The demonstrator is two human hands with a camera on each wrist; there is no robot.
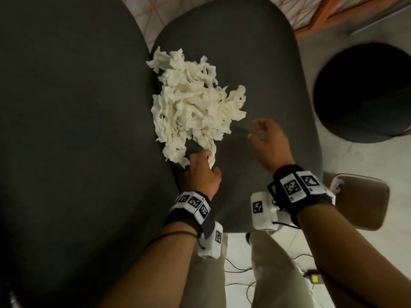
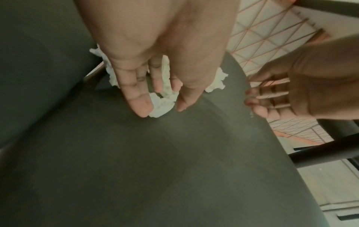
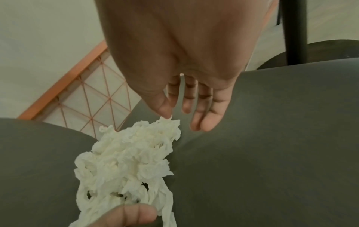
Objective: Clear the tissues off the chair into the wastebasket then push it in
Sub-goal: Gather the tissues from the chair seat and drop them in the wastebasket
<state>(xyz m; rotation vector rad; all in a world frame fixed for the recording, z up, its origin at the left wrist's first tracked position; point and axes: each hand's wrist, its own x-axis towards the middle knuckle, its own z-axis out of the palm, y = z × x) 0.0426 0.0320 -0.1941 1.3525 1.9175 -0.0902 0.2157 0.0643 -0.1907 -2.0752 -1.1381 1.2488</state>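
A heap of crumpled white tissues [image 1: 193, 103] lies on the dark grey chair seat [image 1: 266, 70], close against the backrest [image 1: 66, 130] on the left. My left hand [image 1: 200, 165] sits at the heap's near end, its fairly straight fingers [image 2: 139, 107] touching a tissue strand [image 2: 163, 104] that lies between them. My right hand [image 1: 260, 132] hovers open just right of the heap, fingers loosely spread; its thumb tip [image 3: 165, 114] is at the edge of the tissues [image 3: 128, 156]. The dark round wastebasket [image 1: 364, 94] stands on the floor right of the chair.
An orange wire grid [image 1: 322, 14] lies on the floor behind the chair. A brown padded seat [image 1: 360, 201] sits at the near right. Cables [image 1: 240, 267] trail on the floor by my trouser leg [image 1: 273, 274]. A black leg [image 3: 295, 30] rises beyond the chair.
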